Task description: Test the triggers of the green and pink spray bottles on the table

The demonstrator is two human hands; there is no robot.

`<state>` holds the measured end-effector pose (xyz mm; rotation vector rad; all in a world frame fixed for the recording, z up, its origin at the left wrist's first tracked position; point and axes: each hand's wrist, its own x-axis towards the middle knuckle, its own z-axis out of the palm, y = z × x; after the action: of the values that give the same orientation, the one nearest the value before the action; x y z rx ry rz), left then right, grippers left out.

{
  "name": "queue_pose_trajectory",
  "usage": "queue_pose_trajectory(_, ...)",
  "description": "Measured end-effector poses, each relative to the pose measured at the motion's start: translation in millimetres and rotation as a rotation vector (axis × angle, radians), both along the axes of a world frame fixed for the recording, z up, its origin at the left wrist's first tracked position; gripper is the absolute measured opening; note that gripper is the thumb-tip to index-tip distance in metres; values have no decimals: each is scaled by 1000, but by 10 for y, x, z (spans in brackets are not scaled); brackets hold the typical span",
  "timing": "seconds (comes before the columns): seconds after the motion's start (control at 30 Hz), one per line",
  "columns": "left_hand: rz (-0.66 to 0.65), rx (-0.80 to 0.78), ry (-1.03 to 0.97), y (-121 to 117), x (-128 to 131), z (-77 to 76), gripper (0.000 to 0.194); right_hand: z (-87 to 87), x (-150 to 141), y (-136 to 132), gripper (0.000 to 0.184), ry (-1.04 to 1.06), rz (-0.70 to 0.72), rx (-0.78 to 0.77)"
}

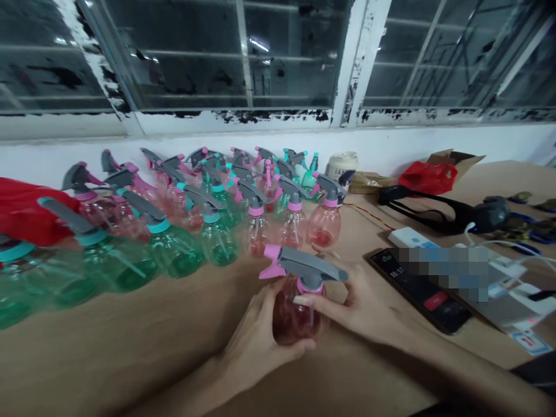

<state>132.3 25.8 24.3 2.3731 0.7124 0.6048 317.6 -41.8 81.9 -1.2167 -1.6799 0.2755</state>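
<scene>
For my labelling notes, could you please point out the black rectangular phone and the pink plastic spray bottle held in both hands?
Black rectangular phone (417,292), head view: dark screen, near its middle.
Pink plastic spray bottle (294,322), head view: translucent body.

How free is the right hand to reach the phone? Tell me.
Probably yes: nothing appears to lie between the right hand and the phone, though it would first have to release the pink spray bottle.

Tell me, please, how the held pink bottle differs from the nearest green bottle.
The pink bottle has a pink collar; the green bottle has a turquoise one. The left hand and right hand hold the pink bottle; the green bottle stands on the table. Both are see-through with gray spray heads.
</scene>
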Motion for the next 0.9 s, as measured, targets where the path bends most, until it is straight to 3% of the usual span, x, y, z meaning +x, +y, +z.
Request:
queue_pose_trajectory(0.27,-99,60,-5,75,44,7,86,117,-18,212,59,102,237,-60)
queue_pose_trajectory(0.4,-147,39,17,126,38,51,85,168,-51,276,43,167,342,-138)
queue_pose_trajectory(0.53,-148,33,46,150,25,64,78,160,-60,310,24,136,317,-144)
queue_pose_trajectory(0.63,-157,71,63,174,18,62,79,153,-59,324,23,115,288,-131)
queue_pose_trajectory(0.77,-151,221,194,264,-27,41,102,129,-32,379,21,126,272,-75)
queue_pose_trajectory(0.9,-112,359,289,365,-110,-36,109,-14,61,522,27,211,228,-72)
